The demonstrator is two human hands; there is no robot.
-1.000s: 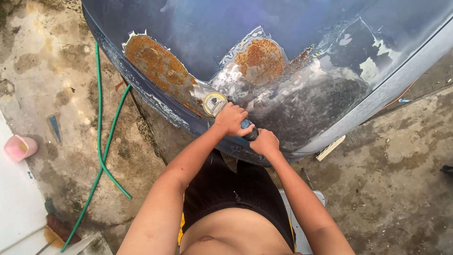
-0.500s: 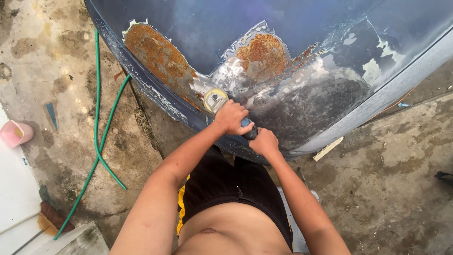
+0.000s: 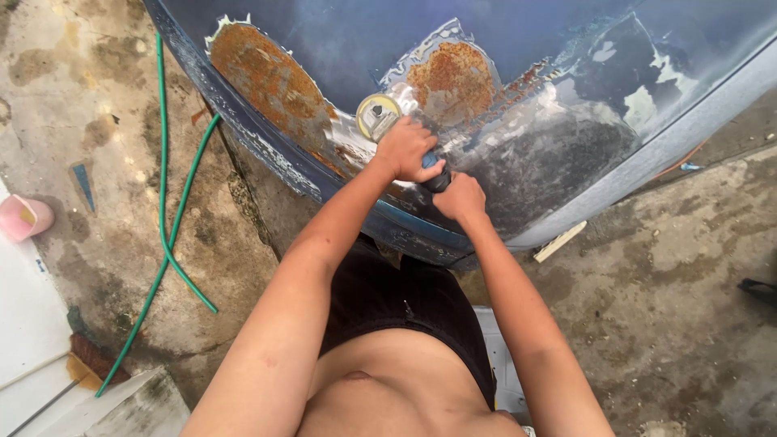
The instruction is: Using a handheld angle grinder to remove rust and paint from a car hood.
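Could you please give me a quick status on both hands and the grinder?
Left hand and right hand both gripping the grinder. Disc on the blue panel between two rust patches. Green hose lies clear, on the ground.

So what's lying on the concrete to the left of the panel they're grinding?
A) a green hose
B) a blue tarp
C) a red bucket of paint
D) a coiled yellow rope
A: a thin green hose runs in a loop across the stained concrete floor, left of the rusty blue panel where both hands hold the grinder.
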